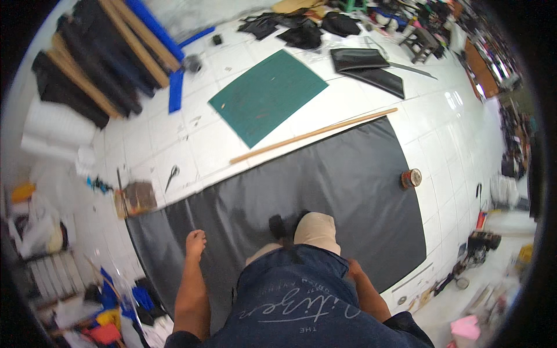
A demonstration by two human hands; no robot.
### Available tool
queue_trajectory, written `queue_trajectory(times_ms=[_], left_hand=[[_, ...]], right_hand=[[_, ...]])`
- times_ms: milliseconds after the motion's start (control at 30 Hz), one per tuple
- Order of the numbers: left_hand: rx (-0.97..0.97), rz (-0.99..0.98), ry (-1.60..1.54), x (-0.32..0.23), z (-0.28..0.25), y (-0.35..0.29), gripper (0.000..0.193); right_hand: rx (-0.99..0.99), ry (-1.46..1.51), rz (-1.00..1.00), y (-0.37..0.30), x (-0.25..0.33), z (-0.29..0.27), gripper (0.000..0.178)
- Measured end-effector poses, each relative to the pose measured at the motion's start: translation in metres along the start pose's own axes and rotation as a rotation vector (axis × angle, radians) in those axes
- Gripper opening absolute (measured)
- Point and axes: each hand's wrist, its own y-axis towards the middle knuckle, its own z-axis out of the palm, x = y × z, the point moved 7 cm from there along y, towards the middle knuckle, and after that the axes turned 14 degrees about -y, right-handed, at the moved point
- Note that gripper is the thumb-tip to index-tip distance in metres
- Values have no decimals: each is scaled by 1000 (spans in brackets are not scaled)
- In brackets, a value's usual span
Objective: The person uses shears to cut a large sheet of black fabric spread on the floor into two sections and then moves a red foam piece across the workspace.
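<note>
Beneath me, a large black sheet (278,185) of smooth, leather-like material covers the floor, with some soft ripples on its left part. Over that left part is my left hand (196,242), its fingers curled closed. Anything inside them is hidden, and I cannot tell whether the hand touches the sheet. My right hand (353,269) is low beside my right thigh, over the sheet's right part. Its fingers are mostly hidden by my leg and shirt. A brown block (139,198) rests by the sheet's left corner, and a rusty tin (411,178) stands at its right edge.
A long wooden stick (313,136) lies along the sheet's far edge, with a green cutting mat (270,95) beyond. Scissors (172,177) lie on the white tiles. Material rolls (93,58) lean at far left. Folded black material (368,66) and a small stool (419,45) are at far right.
</note>
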Motion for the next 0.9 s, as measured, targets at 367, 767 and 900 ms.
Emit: queue_trajectory(times_ms=[367,767,900], left_hand=[[483,-92,181,-122,188,117,23],[977,404,1051,-321,288,226,22],[817,-51,1000,-385,344,296,24]], right_hand=[[-310,320,490,96,-6,-129,54],[-544,836,-12,191,301,-393,42],[-655,991,372,167,268,-336,40]])
